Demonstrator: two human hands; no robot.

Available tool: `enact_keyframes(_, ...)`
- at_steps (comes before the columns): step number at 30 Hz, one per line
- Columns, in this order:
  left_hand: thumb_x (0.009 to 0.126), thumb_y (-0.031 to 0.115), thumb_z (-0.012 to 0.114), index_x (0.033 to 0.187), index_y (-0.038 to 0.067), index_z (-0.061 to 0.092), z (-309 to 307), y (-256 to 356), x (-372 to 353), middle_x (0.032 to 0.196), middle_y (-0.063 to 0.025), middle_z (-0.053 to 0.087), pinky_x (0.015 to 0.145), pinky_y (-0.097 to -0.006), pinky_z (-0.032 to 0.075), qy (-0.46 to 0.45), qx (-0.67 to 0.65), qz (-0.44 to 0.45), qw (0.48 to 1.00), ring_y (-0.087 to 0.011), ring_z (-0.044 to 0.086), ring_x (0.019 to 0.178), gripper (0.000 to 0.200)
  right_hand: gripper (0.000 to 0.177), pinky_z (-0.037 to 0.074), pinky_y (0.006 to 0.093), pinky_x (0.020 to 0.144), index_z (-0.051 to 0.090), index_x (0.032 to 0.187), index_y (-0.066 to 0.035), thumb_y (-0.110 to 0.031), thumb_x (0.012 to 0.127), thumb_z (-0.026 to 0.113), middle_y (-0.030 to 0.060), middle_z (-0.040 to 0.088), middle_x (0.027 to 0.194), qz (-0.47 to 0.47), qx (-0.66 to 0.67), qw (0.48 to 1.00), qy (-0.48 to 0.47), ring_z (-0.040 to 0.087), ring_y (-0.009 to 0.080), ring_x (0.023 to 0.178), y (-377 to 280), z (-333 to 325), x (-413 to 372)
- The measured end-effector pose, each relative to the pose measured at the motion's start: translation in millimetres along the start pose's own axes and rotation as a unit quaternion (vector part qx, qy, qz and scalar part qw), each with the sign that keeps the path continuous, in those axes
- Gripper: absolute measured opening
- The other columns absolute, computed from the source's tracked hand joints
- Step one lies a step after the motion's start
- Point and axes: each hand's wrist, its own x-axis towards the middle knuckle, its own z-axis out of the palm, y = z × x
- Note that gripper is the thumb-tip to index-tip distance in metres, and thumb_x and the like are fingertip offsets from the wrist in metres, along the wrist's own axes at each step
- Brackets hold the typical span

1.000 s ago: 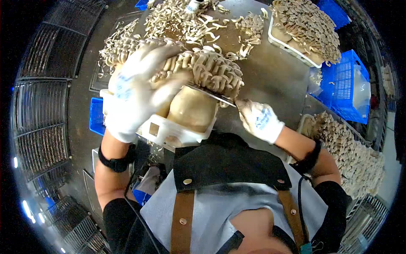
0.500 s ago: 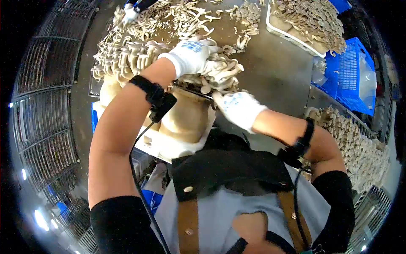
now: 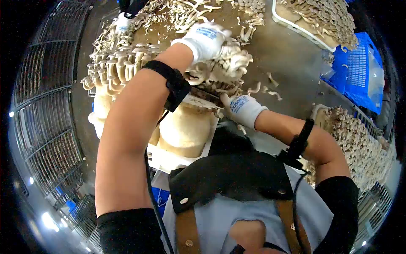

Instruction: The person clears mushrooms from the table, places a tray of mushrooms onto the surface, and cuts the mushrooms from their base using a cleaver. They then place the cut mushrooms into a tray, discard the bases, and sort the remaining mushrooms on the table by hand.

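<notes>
Mushroom clump and left hand have shifted outward from the body over the last half second, and loose mushrooms now lie to the right of the clump, where bare metal showed. Largest of all is the desk, its broad surface catching the scattered stems. At its near edge, close against the apron, sits a white crate, which probably steadies the pale block standing in it within easy reach of both arms. The clump is at the block's top, leaning outward; whether any of it remains attached is hidden. The left hand lies palm down across it, fingers partly bent and blurred, apparently to tilt it clear of the blade; how firmly it grips, I cannot tell. The right hand is closed around a knife, handle mostly hidden, its blade lying along the block's top at the stem bases.
</notes>
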Motion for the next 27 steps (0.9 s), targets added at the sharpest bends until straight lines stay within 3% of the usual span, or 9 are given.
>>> enact_keyframes(3,0.086,0.046,0.049,0.129,0.01,0.042,3,-5,-11,0.131,-0.0183,0.041,0.099,-0.0575,0.027,0.164,0.044,-0.035,0.985,-0.0377,0.033,0.126,0.056,0.029,0.048,0.0445,0.072,0.043,0.11,-0.001,-0.02,0.087,0.043,0.0235,0.062,0.09,0.017,0.006,1.0,-0.012,0.062,0.0364,0.086,-12,-6,1)
enact_keyframes(6,0.086,0.042,0.05,0.132,0.009,0.037,-15,10,-32,0.136,-0.0204,0.035,0.1,-0.0585,0.025,0.146,0.089,0.0,0.985,-0.038,0.03,0.127,0.059,0.035,0.05,0.041,0.073,0.048,0.114,-0.001,-0.014,0.082,0.052,0.0209,0.062,0.093,-0.013,0.007,0.999,-0.031,0.062,0.0344,0.087,16,27,28)
enact_keyframes(9,0.083,0.038,0.053,0.127,0.001,0.039,-33,46,-107,0.127,-0.0194,0.043,0.098,-0.0502,0.03,0.073,-0.027,0.108,0.991,-0.0383,0.036,0.121,0.06,0.014,0.052,0.0354,0.069,0.067,0.083,-0.004,-0.012,0.076,0.058,0.0126,0.066,0.087,-0.073,-0.132,0.987,0.052,0.065,0.0271,0.081,21,60,58)
enact_keyframes(10,0.081,0.038,0.056,0.127,0.005,0.042,-36,61,-134,0.126,-0.0194,0.043,0.097,-0.0496,0.03,0.014,-0.117,0.088,0.989,-0.0387,0.037,0.119,0.058,0.016,0.052,0.0361,0.068,0.066,0.079,-0.003,-0.014,0.079,0.056,0.0116,0.067,0.086,-0.023,-0.061,0.998,0.011,0.065,0.0278,0.078,18,31,50)
enact_keyframes(11,0.076,0.037,0.062,0.127,0.01,0.044,-26,71,-163,0.129,-0.0196,0.041,0.1,-0.0508,0.026,-0.013,-0.095,0.094,0.991,-0.0403,0.034,0.122,0.06,0.02,0.052,0.0376,0.066,0.061,0.092,-0.001,-0.015,0.081,0.051,0.0145,0.066,0.086,-0.011,-0.023,0.999,0.04,0.065,0.0296,0.075,28,22,40)
enact_keyframes(12,0.071,0.038,0.066,0.128,0.015,0.047,-18,82,-197,0.134,-0.0177,0.037,0.103,-0.052,0.022,-0.036,-0.026,0.018,0.999,-0.0417,0.029,0.125,0.064,0.028,0.052,0.0391,0.064,0.056,0.104,0.001,-0.016,0.084,0.047,0.0175,0.065,0.085,-0.001,0.016,0.997,0.069,0.065,0.0314,0.073,38,12,31)
enact_keyframes(15,0.064,0.03,0.073,0.13,0.015,0.045,-10,91,-215,0.14,-0.0187,0.03,0.104,-0.0533,0.022,0.0,-0.118,-0.038,0.992,-0.0443,0.024,0.128,0.073,0.04,0.052,0.0419,0.062,0.038,0.122,0.003,-0.013,0.086,0.041,0.0224,0.062,0.089,-0.038,-0.106,0.987,0.117,0.064,0.0335,0.073,59,37,6)
enact_keyframes(23,0.067,0.026,0.071,0.125,0.003,0.046,-3,90,-221,0.135,-0.0204,0.038,0.104,-0.0475,0.027,0.062,-0.178,-0.084,0.978,-0.0406,0.035,0.124,0.067,0.029,0.051,0.0432,0.062,0.043,0.112,0.001,-0.014,0.087,0.038,0.0211,0.063,0.086,-0.016,-0.025,0.995,0.1,0.064,0.0351,0.075,52,61,17)
enact_keyframes(27,0.066,0.02,0.07,0.115,0.003,0.056,5,87,-232,0.114,-0.0178,0.053,0.087,-0.042,0.042,0.174,-0.185,-0.126,0.959,-0.0342,0.052,0.101,0.054,0.034,0.051,0.0412,0.063,0.041,0.114,0.002,-0.011,0.083,0.042,0.0233,0.061,0.088,-0.048,-0.094,0.994,0.026,0.064,0.031,0.079,72,97,68)
